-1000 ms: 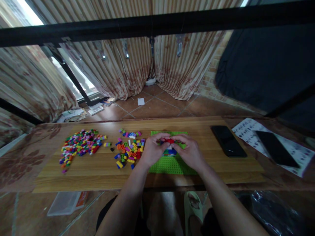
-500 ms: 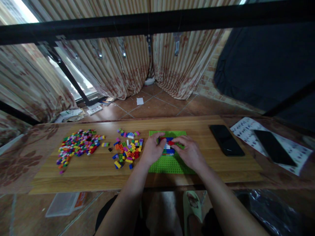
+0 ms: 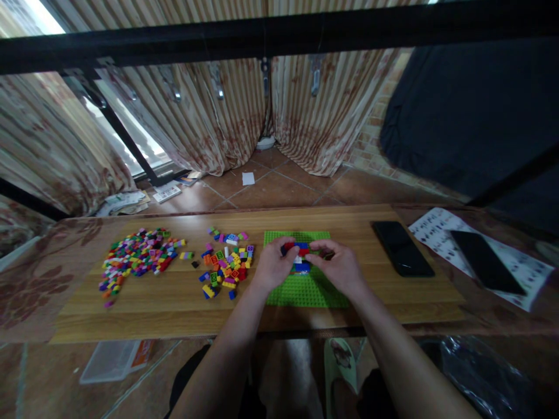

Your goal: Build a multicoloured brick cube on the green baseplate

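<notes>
A small build of toy building bricks (image 3: 302, 267), in blue, white and red, stands on the green studded baseplate (image 3: 301, 297). My left hand (image 3: 276, 263) is closed around the build's left side, its thumb reaching the middle and its fingers behind. At the right side is my right hand (image 3: 338, 265), thumb and index finger curved but apart. Their tips are close to a red brick (image 3: 303, 252) on top of the build; whether they touch it is hard to tell. The hands hide parts of the build.
Left of the baseplate lie loose bricks (image 3: 225, 270), and farther left a larger brick pile (image 3: 140, 253). A black phone (image 3: 402, 248) rests on the wooden board (image 3: 371, 308). Beyond it, another dark device (image 3: 487, 262) lies on a printed sheet (image 3: 437, 220).
My right thumb and index finger have spread apart from their pinch on the red brick. My left hand has shifted slightly, its thumb now over the build.
</notes>
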The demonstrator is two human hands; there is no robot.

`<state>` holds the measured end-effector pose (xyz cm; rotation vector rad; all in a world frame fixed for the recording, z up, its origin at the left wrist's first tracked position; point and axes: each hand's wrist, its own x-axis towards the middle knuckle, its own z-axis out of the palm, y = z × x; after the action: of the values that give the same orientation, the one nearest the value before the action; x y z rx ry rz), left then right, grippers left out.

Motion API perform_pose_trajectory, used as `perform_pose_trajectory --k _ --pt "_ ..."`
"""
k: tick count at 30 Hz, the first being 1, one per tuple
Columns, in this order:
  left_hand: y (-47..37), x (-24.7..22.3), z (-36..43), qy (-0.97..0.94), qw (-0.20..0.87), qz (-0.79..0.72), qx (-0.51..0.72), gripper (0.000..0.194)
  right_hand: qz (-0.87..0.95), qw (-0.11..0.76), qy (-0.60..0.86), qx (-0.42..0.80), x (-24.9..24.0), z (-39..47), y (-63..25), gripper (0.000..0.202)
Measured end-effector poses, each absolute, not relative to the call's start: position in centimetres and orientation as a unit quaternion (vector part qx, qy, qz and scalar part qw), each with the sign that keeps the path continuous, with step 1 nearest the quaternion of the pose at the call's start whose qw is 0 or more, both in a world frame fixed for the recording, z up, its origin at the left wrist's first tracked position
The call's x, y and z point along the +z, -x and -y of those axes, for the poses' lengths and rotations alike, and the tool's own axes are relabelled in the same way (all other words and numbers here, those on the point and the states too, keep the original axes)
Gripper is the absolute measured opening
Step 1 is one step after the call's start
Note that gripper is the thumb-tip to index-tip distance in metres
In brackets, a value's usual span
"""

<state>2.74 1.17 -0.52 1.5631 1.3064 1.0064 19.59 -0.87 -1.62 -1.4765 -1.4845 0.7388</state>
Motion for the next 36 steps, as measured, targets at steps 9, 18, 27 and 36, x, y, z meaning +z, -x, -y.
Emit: perform_pose_trajectory --k 9,18,27,36 --pt "-2.9 -1.2 -1.6 -0.623 0.419 -0.522 0.406 0.024 0.477 0.508 0.609 0.379 -1.7 0.3 -19.2 0.034" --pt "-3.3 -1.0 -1.4 -0.617 0.415 -0.542 0.392 0.027 0.443 0.499 0.613 0.422 -1.6 0.2 -17.6 0.036" --pt "-3.8 -1.3 -1.6 -0.61 0.413 -0.553 0.389 0.027 0.466 0.486 0.612 0.415 -1.6 0.3 -18.0 0.034" --pt "-4.0 -1.5 -1.7 -0.578 0.437 -0.561 0.4 0.022 0.438 0.498 0.608 0.437 -1.5 0.4 -17.5 0.034"
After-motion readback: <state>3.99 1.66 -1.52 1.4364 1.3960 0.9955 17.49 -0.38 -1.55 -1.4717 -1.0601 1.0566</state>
